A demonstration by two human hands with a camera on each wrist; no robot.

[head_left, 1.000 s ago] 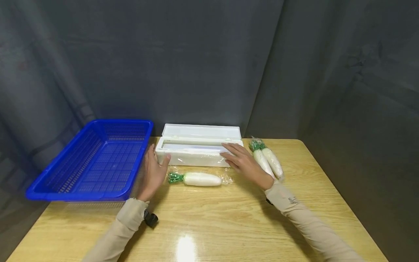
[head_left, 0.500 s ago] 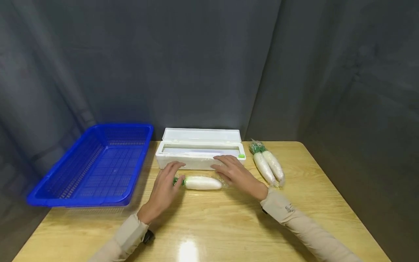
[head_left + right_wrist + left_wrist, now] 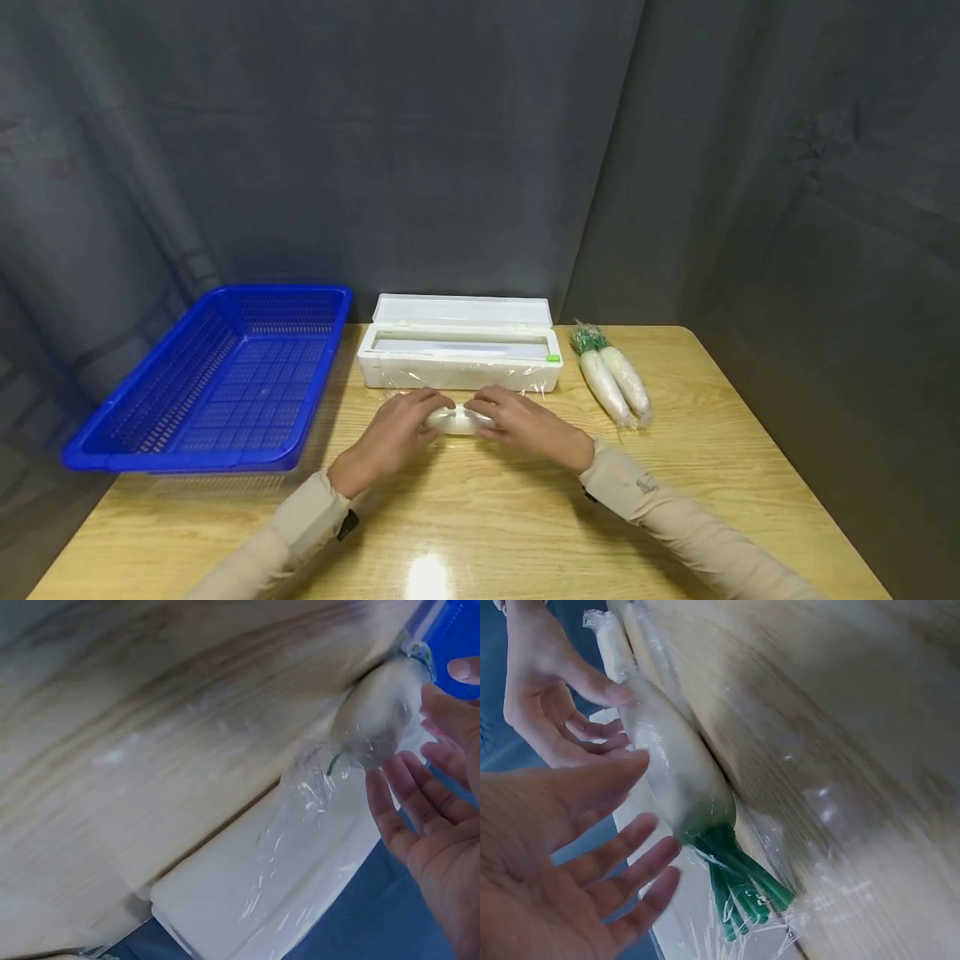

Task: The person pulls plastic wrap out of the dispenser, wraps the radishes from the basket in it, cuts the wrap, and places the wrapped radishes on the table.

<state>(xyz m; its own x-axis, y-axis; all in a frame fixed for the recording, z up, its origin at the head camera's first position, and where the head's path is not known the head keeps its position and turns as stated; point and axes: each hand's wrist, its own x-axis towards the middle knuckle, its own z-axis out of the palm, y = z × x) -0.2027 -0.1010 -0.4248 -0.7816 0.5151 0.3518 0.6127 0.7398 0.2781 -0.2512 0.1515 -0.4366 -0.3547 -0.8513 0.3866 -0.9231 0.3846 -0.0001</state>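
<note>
A white daikon radish (image 3: 457, 421) in clear plastic wrap lies on the table before the white wrap dispenser (image 3: 459, 377). My left hand (image 3: 393, 437) is at its left end, its fingers loosely spread in the left wrist view, the thumb tip right at the radish. The green leaf stalks (image 3: 739, 877) show there below my fingertips but are hidden in the head view. My right hand (image 3: 525, 425) is at the other end, fingers loosely extended with their tips at the radish in the right wrist view. Clear film (image 3: 300, 806) spreads between radish and dispenser.
Two wrapped daikon radishes (image 3: 617, 387) lie side by side right of the dispenser, whose lid (image 3: 462, 310) stands raised. A blue plastic basket (image 3: 195, 463) sits at the left of the wooden table (image 3: 480, 525). A dark curtain (image 3: 465, 150) hangs behind.
Both hands have come from the dispenser toward me and in over the radish's two ends. The green slider at the dispenser's right end, earlier covered by my right hand, now shows.
</note>
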